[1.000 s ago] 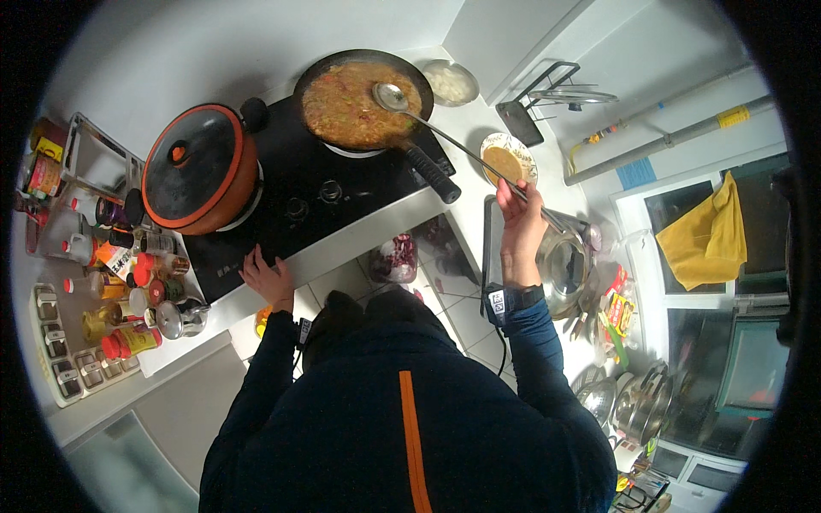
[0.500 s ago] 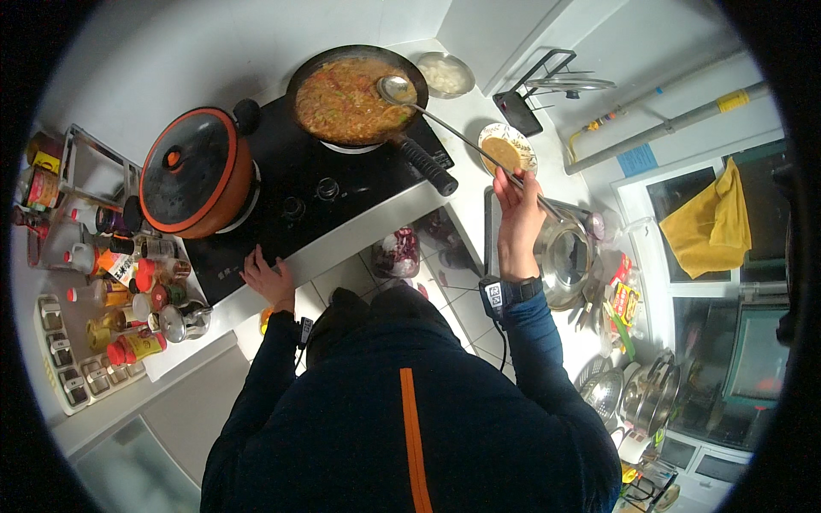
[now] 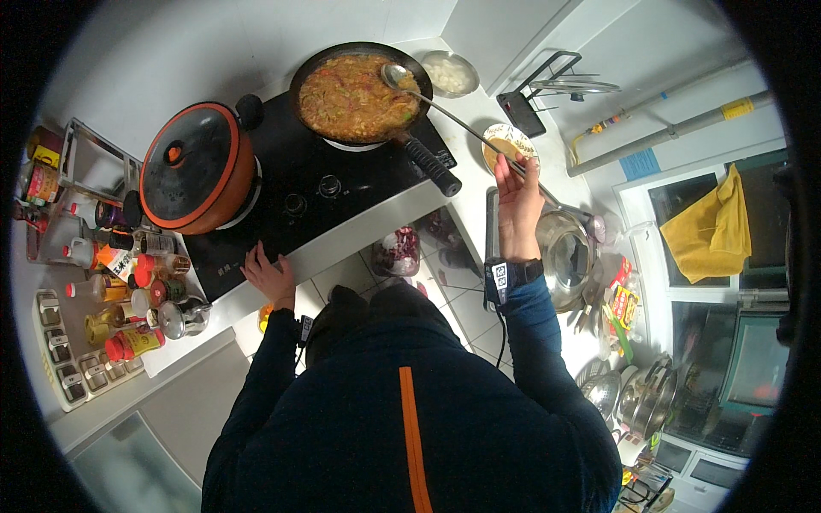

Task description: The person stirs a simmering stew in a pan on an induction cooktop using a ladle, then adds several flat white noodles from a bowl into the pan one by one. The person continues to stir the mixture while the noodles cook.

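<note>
My right hand (image 3: 519, 212) has its fingers closed around the long metal handle of a ladle (image 3: 466, 126). The ladle's bowl rests at the right side of a dark frying pan (image 3: 299, 109), on top of a reddish-brown stew (image 3: 349, 94) with bits of vegetable. Under the handle, beside my right fingers, is a patterned bowl (image 3: 524, 147) with a tan sauce. My left hand (image 3: 269, 275) lies with fingers apart on the front edge of the black cooktop (image 3: 274, 235), holding nothing. The pan's black handle (image 3: 432, 167) points toward me, between my hands.
An orange pot (image 3: 214, 192) with a lid stands on the left burner. Jars and bottles (image 3: 141, 295) crowd the left counter. Behind the patterned bowl are a metal bowl of white pieces (image 3: 451, 74) and a black rack (image 3: 522, 111). The sink area (image 3: 564, 252) holds a metal basin.
The ladle's bowl has shifted slightly within the pan, and my right hand has moved a little with it. My left hand keeps its place on the cooktop edge.
</note>
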